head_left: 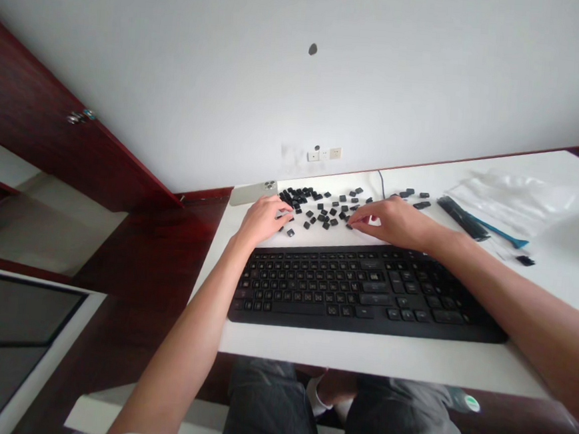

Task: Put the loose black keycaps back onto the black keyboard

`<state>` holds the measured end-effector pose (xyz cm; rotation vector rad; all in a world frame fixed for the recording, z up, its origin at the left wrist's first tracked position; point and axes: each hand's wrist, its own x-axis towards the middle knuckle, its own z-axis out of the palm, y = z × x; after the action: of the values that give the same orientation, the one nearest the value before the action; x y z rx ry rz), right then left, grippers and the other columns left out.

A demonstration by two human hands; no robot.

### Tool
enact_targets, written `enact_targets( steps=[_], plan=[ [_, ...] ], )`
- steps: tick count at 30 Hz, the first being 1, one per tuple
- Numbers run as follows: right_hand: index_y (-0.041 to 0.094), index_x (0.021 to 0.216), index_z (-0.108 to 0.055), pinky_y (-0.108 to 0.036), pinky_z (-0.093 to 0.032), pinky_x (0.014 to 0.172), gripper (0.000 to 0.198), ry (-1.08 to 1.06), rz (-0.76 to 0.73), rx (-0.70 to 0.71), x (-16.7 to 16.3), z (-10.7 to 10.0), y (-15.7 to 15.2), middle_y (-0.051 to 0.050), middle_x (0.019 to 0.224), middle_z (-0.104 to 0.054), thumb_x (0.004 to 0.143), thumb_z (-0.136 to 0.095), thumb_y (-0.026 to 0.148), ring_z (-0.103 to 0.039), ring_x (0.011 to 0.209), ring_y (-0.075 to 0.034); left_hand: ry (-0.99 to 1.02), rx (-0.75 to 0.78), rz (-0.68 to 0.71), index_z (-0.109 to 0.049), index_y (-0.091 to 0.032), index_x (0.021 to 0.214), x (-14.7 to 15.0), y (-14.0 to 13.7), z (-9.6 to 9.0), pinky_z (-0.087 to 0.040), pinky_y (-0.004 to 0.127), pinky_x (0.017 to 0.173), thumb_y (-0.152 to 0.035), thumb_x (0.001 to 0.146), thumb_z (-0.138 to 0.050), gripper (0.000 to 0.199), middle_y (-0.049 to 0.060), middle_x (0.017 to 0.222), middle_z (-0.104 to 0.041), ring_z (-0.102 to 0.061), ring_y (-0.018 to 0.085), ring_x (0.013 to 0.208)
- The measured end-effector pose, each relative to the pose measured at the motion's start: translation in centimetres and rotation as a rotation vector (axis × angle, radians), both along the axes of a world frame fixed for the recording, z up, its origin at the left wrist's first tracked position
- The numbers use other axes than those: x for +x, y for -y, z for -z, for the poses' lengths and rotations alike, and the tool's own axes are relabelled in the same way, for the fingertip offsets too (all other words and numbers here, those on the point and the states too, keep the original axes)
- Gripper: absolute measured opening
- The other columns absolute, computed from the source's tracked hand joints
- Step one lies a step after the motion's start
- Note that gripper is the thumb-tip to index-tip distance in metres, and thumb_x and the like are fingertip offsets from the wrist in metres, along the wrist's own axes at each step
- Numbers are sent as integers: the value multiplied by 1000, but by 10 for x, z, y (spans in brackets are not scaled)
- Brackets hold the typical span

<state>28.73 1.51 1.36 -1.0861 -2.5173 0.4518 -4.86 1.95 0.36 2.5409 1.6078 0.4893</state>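
Over the loose black keycaps (321, 217) on the white table, both hands hover close to the surface. My left hand (265, 216) is at the left end of the scatter, thumb and forefinger a little apart, with keycaps beside and below the tips. My right hand (392, 220) is at the right side of the scatter. Its thumb and forefinger pinch together at a keycap (349, 226), which partly hides behind the fingertips. In front of both hands lies a black keyboard (312, 309). Many of its key positions show bare square sockets, while its space bar and several other keys are in place.
A phone (254, 193) lies at the table's back left. To the right are a clear plastic bag (516, 195), a black brush-like bundle (462, 218), a blue pry tool (506, 235) and a small black tuft (525, 260). A cable (382, 184) runs toward the wall.
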Motion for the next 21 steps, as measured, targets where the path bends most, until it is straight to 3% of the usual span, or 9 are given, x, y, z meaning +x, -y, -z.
enact_targets(
  steps=[6,15,21],
  plan=[
    [25,106,-85,-40,-61,85,32,-4,-2,2,0,1,0,-4,110,-84,98,-56,37,-80,90,-26,-30,-29,9,-81,-24,101,2,1,1,-51,43,96,-31,100,-62,20,7,108,-75,-65,27,103],
    [25,106,-85,-40,-61,84,32,-1,-10,9,0,2,-1,-5,109,-84,99,-56,38,-79,88,-26,69,-68,19,-73,-24,95,4,3,-1,-51,39,90,-19,87,-73,10,5,106,-74,-66,24,100],
    [25,106,-84,-40,-60,84,33,3,-7,11,1,4,-1,-4,108,-84,100,-54,38,-79,87,-25,115,-119,35,-71,-24,88,3,3,0,-50,37,86,-24,86,-78,7,3,103,-74,-66,23,97]
  ],
)
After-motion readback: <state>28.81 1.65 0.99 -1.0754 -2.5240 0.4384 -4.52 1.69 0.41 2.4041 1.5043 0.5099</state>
